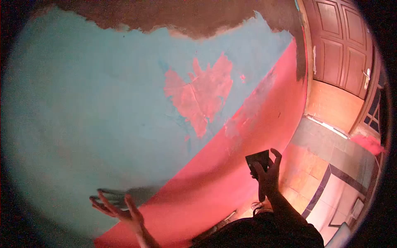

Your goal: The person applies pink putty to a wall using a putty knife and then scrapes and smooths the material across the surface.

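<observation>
My left hand is raised at the lower left, its fingers spread and nothing in them. It is close to the wall, and its shadow falls on the blue paint right beside it. My right hand grips a dark, flat, square-edged piece from below, with a finger laid along its face. Against the light this piece shows mostly as a silhouette, so I cannot tell its exact kind. Behind it runs the pink lower band of the wall.
A patch of pink shows through the blue paint in the middle. Along the top, the wall surface is bare brown with a ragged edge. At the right stand a brown panelled door and a tiled floor with a dark border strip.
</observation>
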{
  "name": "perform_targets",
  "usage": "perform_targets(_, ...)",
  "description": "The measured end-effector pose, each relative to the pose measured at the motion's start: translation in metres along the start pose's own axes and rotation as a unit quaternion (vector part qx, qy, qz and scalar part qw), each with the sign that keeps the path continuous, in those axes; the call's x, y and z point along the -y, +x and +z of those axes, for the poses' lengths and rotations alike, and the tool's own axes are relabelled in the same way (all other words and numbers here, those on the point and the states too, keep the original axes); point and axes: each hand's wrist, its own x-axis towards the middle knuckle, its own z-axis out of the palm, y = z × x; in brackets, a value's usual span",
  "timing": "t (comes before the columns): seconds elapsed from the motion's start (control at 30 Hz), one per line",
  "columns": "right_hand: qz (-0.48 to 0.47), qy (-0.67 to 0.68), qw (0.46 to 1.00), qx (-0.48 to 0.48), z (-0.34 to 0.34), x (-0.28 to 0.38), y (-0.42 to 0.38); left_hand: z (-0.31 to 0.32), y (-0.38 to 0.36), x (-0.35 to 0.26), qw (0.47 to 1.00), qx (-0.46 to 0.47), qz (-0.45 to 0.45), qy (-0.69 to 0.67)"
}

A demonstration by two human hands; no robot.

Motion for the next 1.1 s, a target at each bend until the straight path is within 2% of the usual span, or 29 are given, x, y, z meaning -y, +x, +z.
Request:
perform_targets(0.13,-0.070,-0.018,0.994,0.087,0.021,-0.008,0.025,0.002,0.002,0.015,0.994,0.068,-0.033,0.081)
perform_targets(0.17,-0.021,-0.023,0.995,0.100,0.028,0.004,0.028,0.002,0.002,0.014,0.994,0.070,-0.036,0.077)
perform_targets(0.27,-0.191,-0.077,0.972,0.110,0.050,-0.020,0.059,0.000,0.003,0.012,0.993,0.078,-0.049,0.068)
perform_targets(0.3,-0.182,-0.092,0.972,0.114,0.065,0.010,0.052,0.000,0.003,0.012,0.993,0.081,-0.054,0.066)
perform_targets(0.4,-0.294,-0.042,0.948,0.112,0.098,0.011,0.066,-0.001,0.002,0.015,0.991,0.098,-0.046,0.084)
perform_targets(0.43,-0.291,0.001,0.948,0.128,0.109,0.016,0.064,-0.003,0.002,0.015,0.990,0.096,-0.049,0.088)
perform_targets(0.53,-0.314,0.003,0.942,0.116,0.125,0.018,0.060,-0.005,0.003,0.017,0.989,0.093,-0.052,0.101)
perform_targets(0.6,-0.440,-0.163,0.881,0.066,0.131,0.014,0.063,-0.005,0.003,0.018,0.989,0.090,-0.046,0.107)
perform_targets(0.7,-0.476,-0.245,0.842,0.068,0.137,0.012,0.052,-0.003,0.003,0.021,0.988,0.085,-0.035,0.121)
perform_targets(0.9,-0.536,-0.237,0.810,0.006,0.142,0.000,0.061,0.004,0.001,0.034,0.987,0.058,-0.003,0.150)
perform_targets(1.0,-0.527,-0.213,0.822,-0.022,0.155,0.004,0.061,0.010,0.002,0.041,0.985,0.038,0.019,0.168)
perform_targets(1.1,-0.533,-0.199,0.822,-0.012,0.156,0.000,0.059,0.006,0.008,0.039,0.976,0.047,0.001,0.213)
